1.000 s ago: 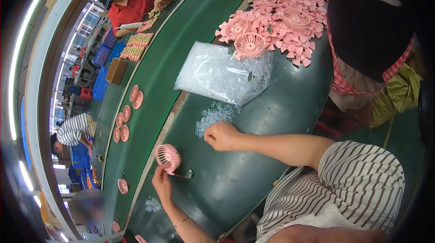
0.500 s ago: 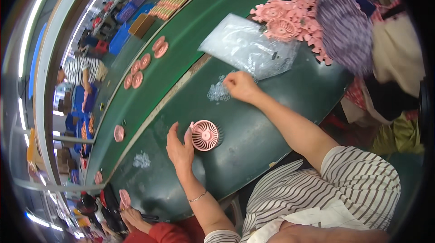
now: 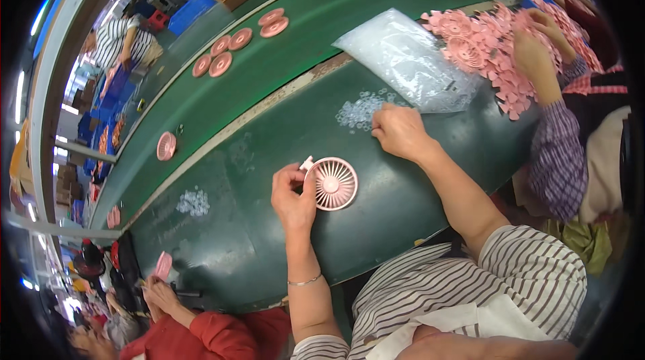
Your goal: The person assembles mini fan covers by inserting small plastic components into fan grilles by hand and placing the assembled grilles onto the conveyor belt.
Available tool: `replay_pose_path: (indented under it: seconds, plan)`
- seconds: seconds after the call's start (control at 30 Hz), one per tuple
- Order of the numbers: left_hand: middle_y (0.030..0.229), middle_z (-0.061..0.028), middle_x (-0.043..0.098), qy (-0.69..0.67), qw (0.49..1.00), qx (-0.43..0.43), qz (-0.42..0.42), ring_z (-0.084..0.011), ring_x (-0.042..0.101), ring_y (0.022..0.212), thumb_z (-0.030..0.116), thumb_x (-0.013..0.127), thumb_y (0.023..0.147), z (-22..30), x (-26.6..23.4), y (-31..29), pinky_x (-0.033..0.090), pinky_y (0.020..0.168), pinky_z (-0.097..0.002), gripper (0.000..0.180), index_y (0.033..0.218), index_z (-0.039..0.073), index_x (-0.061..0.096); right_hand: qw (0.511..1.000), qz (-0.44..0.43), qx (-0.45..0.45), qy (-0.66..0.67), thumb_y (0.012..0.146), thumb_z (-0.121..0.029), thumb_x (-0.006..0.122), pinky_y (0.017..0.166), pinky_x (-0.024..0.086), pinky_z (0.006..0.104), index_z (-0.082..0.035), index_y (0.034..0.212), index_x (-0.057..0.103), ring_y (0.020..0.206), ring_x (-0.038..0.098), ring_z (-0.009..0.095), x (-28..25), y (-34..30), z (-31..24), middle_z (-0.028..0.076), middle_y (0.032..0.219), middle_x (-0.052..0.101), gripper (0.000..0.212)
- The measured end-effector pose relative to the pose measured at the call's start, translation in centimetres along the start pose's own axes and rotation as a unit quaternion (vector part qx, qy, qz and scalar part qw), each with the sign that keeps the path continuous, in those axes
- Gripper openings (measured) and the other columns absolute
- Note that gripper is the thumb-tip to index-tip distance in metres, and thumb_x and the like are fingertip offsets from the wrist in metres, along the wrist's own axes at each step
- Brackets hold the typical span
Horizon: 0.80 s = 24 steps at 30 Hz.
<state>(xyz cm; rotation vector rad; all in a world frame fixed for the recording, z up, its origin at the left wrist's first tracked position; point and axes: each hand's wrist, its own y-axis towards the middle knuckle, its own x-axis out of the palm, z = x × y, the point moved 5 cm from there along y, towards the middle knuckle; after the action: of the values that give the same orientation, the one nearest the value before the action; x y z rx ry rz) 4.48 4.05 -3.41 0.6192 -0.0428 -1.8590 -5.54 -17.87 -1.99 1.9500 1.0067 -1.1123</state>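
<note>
My left hand (image 3: 293, 197) grips a round pink fan head (image 3: 332, 183) that lies flat on the green table (image 3: 376, 226), grille side up. My right hand (image 3: 399, 131) rests further right on the table, its fingertips touching a small heap of tiny clear plastic parts (image 3: 361, 109). I cannot tell if it pinches one. A clear plastic bag (image 3: 408, 61) lies just beyond that heap.
A pile of pink fan blades (image 3: 485, 39) lies at the right, where another person's hand (image 3: 534, 58) reaches in. Pink discs (image 3: 229, 51) ride a green conveyor belt (image 3: 322, 31) behind. A second small heap of clear parts (image 3: 193, 201) is left; a person in red (image 3: 175, 320) works below.
The view has swung, shifting everything rightward. My left hand still holds the pink fan head and my right hand has stayed at the clear parts.
</note>
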Motion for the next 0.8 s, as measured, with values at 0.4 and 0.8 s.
replay_pose_path:
  seconds: [0.4, 0.8]
  plan:
    - [0.084, -0.0063, 0.06, -0.191, 0.974, -0.106, -0.055, -0.0066, 0.056, 0.07, 0.006, 0.061, 0.082, -0.2, 0.6, 0.1, 0.047, 0.064, -0.0204, 0.029, 0.11, -0.001, 0.053, 0.998, 0.045, -0.002, -0.037, 0.073, -0.007, 0.058, 0.065, 0.047, 0.0467, 0.001, 0.074, 0.059, 0.073, 0.06, 0.037, 1.6, 0.2, 0.3, 0.02, 0.083, 0.058, 0.008]
    - [0.087, -0.0045, 0.061, -0.211, 0.975, -0.05, -0.042, -0.0071, 0.057, 0.073, 0.004, 0.062, 0.081, 0.9, 1.1, -0.3, 0.048, 0.065, -0.0198, 0.03, 0.11, 0.0, 0.056, 1.0, 0.008, -0.001, -0.003, 0.072, -0.006, 0.06, 0.068, 0.048, 0.0458, 0.001, 0.074, 0.06, 0.075, 0.06, 0.037, 1.0, 0.1, 0.3, 0.02, 0.086, 0.059, 0.007]
